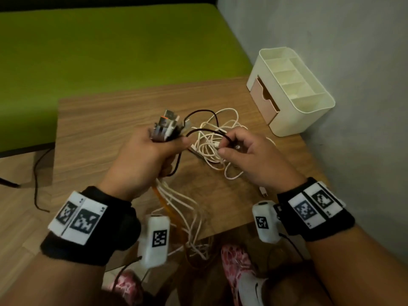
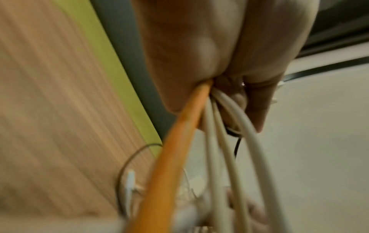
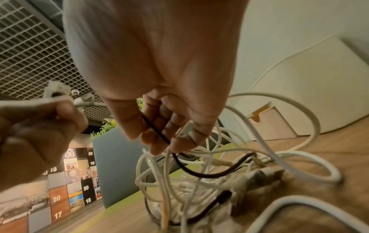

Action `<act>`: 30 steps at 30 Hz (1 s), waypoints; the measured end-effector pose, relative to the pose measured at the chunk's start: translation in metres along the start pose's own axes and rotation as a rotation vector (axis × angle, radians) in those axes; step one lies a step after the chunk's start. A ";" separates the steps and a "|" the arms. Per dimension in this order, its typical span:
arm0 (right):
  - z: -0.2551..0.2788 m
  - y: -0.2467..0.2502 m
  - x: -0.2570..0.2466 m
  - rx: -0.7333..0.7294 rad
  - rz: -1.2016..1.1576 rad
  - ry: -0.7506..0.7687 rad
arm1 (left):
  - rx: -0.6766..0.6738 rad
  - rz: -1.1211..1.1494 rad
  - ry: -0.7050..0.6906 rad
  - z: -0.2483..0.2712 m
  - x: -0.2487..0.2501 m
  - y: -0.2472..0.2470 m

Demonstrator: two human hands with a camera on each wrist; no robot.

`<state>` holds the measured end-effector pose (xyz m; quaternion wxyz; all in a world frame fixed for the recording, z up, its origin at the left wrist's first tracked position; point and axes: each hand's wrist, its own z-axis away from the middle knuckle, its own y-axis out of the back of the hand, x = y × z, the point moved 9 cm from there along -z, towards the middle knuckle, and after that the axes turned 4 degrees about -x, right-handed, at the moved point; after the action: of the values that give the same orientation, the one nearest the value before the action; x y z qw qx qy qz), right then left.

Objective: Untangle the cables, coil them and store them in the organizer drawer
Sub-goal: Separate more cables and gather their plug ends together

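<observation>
Nearest the camera, white cables (image 1: 187,208) and one orange cable (image 1: 164,204) hang off the near edge of the table (image 1: 99,120) from below the left hand (image 1: 150,155). The left hand is closed in a fist round a bundle of these cables; the left wrist view shows the orange cable (image 2: 179,141) and white cables (image 2: 225,141) leaving the bottom of the fist. A cluster of connector plugs (image 1: 166,127) stands out of the top of that fist. The right hand (image 1: 247,157) is held just beside it, fingers curled, pinching a black cable (image 1: 212,131) between thumb and fingertips; the right wrist view confirms the black cable (image 3: 157,130) passing through the fingers (image 3: 179,138). Beneath and beyond the right hand a tangled pile of white cables (image 1: 220,133) lies on the table, with the black cable looping through it. A small loose connector (image 1: 263,191) lies on the table near the right wrist. Farther back, at the far right corner against the wall, stands the cream organizer (image 1: 293,91), its pink drawer (image 1: 266,100) partly drawn out. A green surface (image 1: 110,51) lies behind the table.
</observation>
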<state>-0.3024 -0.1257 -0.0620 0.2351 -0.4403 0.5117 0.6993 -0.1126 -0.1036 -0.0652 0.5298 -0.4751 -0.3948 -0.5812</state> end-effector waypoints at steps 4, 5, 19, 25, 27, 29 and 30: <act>0.000 -0.001 -0.006 0.007 -0.076 0.006 | 0.175 -0.540 0.037 -0.003 -0.005 0.019; -0.001 -0.002 -0.008 0.024 -0.031 0.012 | 0.186 -0.557 0.013 -0.004 -0.002 0.017; 0.003 -0.007 -0.036 0.078 0.114 0.250 | 0.024 -0.410 -0.225 -0.004 0.010 -0.027; -0.001 -0.019 -0.021 -0.088 0.119 0.176 | -0.098 0.166 -0.148 0.002 0.015 -0.022; -0.003 -0.031 -0.014 -0.174 0.196 0.137 | -0.154 0.354 -0.145 0.005 0.020 -0.016; -0.004 -0.033 -0.012 -0.169 0.198 0.107 | -0.117 0.366 -0.107 0.003 0.015 -0.001; -0.004 -0.029 -0.012 -0.129 0.169 0.092 | -0.050 0.310 -0.070 0.000 0.007 0.009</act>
<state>-0.2725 -0.1171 -0.0663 0.1228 -0.4414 0.5112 0.7271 -0.1035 -0.1064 -0.0587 0.5871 -0.5633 -0.3202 -0.4853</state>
